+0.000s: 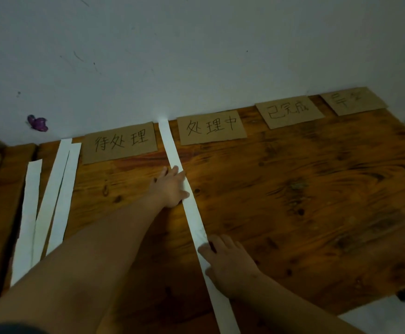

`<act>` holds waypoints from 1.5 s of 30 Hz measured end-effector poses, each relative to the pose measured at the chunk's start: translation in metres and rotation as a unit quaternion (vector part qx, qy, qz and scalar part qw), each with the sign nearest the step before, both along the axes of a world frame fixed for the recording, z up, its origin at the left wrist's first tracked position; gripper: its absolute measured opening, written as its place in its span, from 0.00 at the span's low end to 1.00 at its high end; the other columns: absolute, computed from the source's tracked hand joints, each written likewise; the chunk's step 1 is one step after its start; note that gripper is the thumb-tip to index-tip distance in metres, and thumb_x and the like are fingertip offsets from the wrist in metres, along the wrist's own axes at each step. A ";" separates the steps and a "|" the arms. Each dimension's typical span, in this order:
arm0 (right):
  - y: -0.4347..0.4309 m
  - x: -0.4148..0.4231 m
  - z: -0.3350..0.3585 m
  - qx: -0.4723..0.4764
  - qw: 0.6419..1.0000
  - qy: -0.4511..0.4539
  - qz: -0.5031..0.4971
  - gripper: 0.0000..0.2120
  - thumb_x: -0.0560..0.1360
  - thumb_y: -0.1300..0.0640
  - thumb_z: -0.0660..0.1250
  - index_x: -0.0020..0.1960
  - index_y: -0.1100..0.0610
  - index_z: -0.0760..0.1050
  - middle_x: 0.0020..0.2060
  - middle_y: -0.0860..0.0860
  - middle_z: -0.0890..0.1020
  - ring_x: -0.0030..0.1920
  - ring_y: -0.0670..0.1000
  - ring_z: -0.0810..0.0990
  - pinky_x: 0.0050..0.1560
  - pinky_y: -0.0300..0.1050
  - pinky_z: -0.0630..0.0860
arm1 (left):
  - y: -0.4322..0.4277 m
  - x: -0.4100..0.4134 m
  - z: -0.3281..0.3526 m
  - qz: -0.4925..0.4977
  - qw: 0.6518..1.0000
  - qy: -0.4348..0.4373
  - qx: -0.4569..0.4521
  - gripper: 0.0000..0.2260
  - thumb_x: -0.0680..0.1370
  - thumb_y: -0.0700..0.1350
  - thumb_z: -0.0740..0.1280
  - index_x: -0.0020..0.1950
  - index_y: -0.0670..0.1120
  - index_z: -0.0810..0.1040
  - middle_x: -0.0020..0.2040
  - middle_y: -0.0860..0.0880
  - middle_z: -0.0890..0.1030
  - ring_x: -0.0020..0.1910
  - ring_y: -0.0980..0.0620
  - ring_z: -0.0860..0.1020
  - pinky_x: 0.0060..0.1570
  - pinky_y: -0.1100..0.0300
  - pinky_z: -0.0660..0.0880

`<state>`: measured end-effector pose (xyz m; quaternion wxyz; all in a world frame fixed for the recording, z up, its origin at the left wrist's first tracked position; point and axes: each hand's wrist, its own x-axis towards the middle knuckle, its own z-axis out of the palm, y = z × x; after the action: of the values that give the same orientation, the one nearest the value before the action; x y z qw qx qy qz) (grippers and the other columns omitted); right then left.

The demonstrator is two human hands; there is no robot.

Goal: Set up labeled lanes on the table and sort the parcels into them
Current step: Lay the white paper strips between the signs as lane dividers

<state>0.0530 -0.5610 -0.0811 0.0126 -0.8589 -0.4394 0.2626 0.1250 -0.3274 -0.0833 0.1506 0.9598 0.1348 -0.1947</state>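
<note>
Left hand, right hand press white paper strip flat on wooden table.

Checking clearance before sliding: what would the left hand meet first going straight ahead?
Left hand would ride along the strip it touches, then likely reach the wall; depth unclear.

Dim, bluish cast, soft overall. Small glare where the white paper strip meets the wall. Corners dark, wide-angle bend at edges.

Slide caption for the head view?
Left hand and right hand press a white strip between cardboard labels 待处理 and 处理中.
</note>
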 end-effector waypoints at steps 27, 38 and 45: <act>0.199 -0.235 0.017 0.048 0.995 0.085 -0.030 0.15 0.79 0.49 0.61 0.62 0.56 0.70 0.58 0.54 0.73 0.53 0.52 0.70 0.57 0.46 0.71 | 0.112 -0.358 0.006 0.257 0.965 -0.031 0.049 0.12 0.78 0.46 0.62 0.60 0.44 0.72 0.56 0.44 0.72 0.57 0.48 0.72 0.56 0.58 0.68; 0.199 -0.242 0.018 0.124 0.955 0.199 -0.183 0.12 0.76 0.52 0.67 0.57 0.54 0.74 0.55 0.51 0.77 0.51 0.51 0.77 0.55 0.48 0.78 | 0.124 -0.364 0.019 0.475 0.857 -0.136 -0.151 0.09 0.77 0.39 0.65 0.56 0.44 0.74 0.55 0.43 0.78 0.53 0.45 0.77 0.45 0.57 0.73; 0.228 -0.242 0.051 0.185 0.883 0.345 -0.258 0.17 0.78 0.48 0.64 0.62 0.56 0.73 0.53 0.52 0.79 0.43 0.45 0.76 0.38 0.37 0.74 | 0.124 -0.353 0.068 0.533 0.715 -0.153 -0.426 0.05 0.78 0.40 0.65 0.44 0.48 0.72 0.42 0.49 0.77 0.39 0.51 0.76 0.30 0.60 0.72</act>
<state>-0.1890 -0.3334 -0.0298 0.3894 -0.7794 -0.2109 0.4432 -0.2282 -0.2034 -0.0152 0.6407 0.5799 0.5023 0.0307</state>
